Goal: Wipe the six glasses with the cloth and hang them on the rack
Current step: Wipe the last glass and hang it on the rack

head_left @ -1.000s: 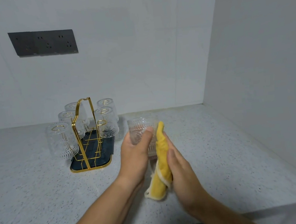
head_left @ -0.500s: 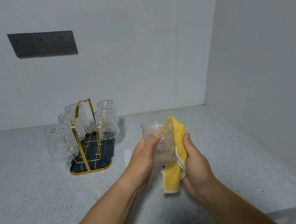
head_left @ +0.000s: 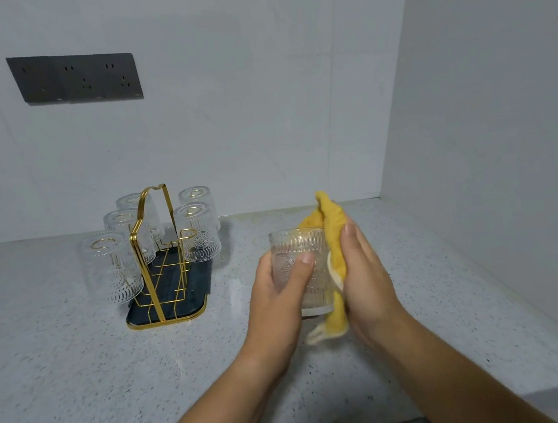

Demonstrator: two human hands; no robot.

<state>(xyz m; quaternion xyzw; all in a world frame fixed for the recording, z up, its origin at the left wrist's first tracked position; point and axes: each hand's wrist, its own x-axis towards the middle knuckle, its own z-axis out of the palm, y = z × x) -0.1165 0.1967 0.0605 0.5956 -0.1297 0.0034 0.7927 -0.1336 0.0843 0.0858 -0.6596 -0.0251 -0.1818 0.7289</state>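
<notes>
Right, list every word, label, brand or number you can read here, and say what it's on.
None: no readable text anywhere.
Socket panel: only slots, any marking too small to read.
Held glass: embossed pattern, no letters.
Yellow cloth and gold rack: no label visible.

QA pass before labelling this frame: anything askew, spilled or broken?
Nothing stands out. Five glasses hang upside down on the gold rack, none visibly cracked. The sixth glass sits upright in the left hand, and the right hand holds the yellow cloth against its side. No spill shows on the counter.
</notes>
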